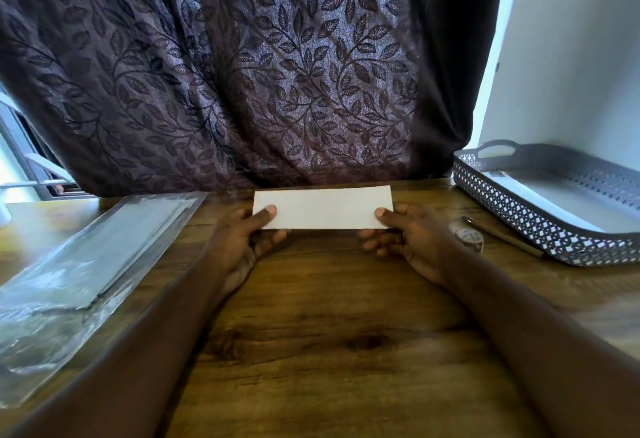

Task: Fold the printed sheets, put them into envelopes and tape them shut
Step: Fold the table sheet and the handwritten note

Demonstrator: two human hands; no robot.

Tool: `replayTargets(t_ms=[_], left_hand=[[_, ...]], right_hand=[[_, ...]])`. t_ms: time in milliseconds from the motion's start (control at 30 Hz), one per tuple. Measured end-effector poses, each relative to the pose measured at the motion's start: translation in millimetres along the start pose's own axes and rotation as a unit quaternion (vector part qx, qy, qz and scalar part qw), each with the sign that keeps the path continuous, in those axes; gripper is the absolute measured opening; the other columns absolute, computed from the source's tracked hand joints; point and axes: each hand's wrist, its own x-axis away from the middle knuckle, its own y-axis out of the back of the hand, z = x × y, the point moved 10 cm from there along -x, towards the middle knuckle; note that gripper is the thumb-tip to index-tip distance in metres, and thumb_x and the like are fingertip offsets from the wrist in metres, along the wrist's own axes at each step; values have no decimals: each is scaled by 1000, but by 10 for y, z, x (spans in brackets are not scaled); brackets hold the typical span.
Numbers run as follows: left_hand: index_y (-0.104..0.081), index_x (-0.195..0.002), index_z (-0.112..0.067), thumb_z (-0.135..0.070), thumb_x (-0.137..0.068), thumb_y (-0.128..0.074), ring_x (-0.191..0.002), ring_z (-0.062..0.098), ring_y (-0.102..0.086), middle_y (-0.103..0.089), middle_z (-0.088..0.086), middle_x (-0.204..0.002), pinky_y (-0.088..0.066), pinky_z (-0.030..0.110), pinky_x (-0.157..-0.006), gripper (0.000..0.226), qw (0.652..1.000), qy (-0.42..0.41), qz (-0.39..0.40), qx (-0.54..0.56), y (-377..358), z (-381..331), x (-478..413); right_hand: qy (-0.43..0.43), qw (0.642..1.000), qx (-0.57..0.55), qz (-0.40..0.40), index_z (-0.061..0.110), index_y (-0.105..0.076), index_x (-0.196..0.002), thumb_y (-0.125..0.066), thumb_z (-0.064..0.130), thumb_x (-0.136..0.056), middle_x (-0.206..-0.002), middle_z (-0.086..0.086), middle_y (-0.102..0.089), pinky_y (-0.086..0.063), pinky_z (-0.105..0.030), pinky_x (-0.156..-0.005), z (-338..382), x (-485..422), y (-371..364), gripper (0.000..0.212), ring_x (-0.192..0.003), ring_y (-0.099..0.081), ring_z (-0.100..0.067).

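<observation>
Clamped by its short ends, the folded sheet (323,207) hangs at twelve o'clock near the far edge of the table (329,333), thumbs on top and fingers curled beneath; whether it is only a sheet or already an envelope I cannot tell. At nine o'clock lies a clear plastic packet (86,250), which seems to hold the envelopes. Its film looks slick and crumpled, so a one-handed pull could drag the whole packet instead of freeing one. If the left hand (242,240) lets go to reach for it, the creases may spring open and the sheet may then jam at an envelope's mouth. The right hand (405,237) pinches the one o'clock end. Just beside it at two o'clock sits the tape roll (467,237), with a pen (502,233) next to it; a careless wrist could knock either towards the basket (519,209) at three o'clock.
</observation>
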Motion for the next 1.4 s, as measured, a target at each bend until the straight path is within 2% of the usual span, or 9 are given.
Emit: replayTargets(t_ms=[133, 233, 333, 500, 700, 933, 1200, 1333, 1400], left_hand=[[-63, -115, -9, -16, -80, -68, -99, 21, -74, -75, 11, -112, -62, 29, -73, 36, 995, -18, 22, 96, -158, 6, 61], [-58, -126, -12, -6, -77, -71, -111, 26, -69, -72, 9, -120, -60, 38, -85, 51, 996, -5, 82, 43, -467, 193, 142], [-56, -133, -12, -8, -87, -71, -115, 31, -67, -71, 10, -124, -53, 47, -100, 49, 993, 4, 118, -16, -691, 331, 215], [-62, -119, -18, -2, -88, -69, -105, 25, -72, -75, 5, -112, -57, 46, -92, 36, 997, -25, 73, -16, -662, 292, 212], [-57, -126, -18, -5, -93, -64, -105, 26, -72, -74, 8, -115, -59, 47, -89, 36, 999, -31, 39, 5, -570, 254, 178], [-58, -112, -27, -11, -99, -58, -94, 14, -75, -76, -1, -106, -62, 32, -69, 21, 997, -56, -36, 30, -289, 96, 61], [-57, -112, -12, -18, -102, -54, -83, 15, -76, -72, 10, -105, -61, 31, -63, 12, 987, -65, -124, 80, 71, -90, 53], [-58, -114, -16, -28, -104, -49, -94, 20, -74, -73, 9, -109, -62, 43, -79, 17, 986, -59, -133, 85, 108, -71, 75], [-59, -108, -20, -31, -105, -46, -92, 20, -75, -73, 7, -106, -62, 41, -76, 18, 989, -63, -123, 58, 93, -76, 90]], right_hand=[[38, 997, 62, 9, 6, -61, -121, -52, 16, -103, -93, -16, -77, -53, -31, -53, 35, 1, -105, 22, -72, -73, -30], [63, 995, 82, 16, 8, -62, -122, -55, 17, -102, -93, -14, -78, -52, -32, -54, 80, 23, -181, 23, -72, -74, -32], [77, 991, 100, 33, 5, -64, -122, -59, 18, -100, -90, -15, -78, -55, -33, -57, 89, 47, -269, 26, -71, -74, -31], [84, 989, 107, 58, 11, -66, -119, -62, 17, -98, -92, -14, -78, -59, -37, -64, 85, 67, -379, 22, -75, -75, -31], [82, 988, 111, 72, 9, -64, -122, -59, 16, -100, -95, -12, -78, -59, -37, -68, 71, 69, -423, 24, -82, -76, -34], [66, 991, 97, 66, 6, -59, -129, -54, 13, -102, -97, -14, -78, -58, -36, -71, 52, 31, -334, 29, -85, -76, -33], [55, 992, 89, 67, 5, -59, -129, -54, 13, -102, -98, -15, -78, -58, -41, -77, 45, 12, -320, 29, -88, -75, -34], [62, 992, 93, 59, 5, -60, -127, -53, 12, -103, -95, -14, -78, -58, -41, -77, 56, 39, -312, 27, -88, -76, -31], [61, 993, 85, 53, 5, -60, -127, -51, 14, -104, -94, -15, -78, -58, -40, -75, 57, 45, -289, 26, -88, -76, -31]])
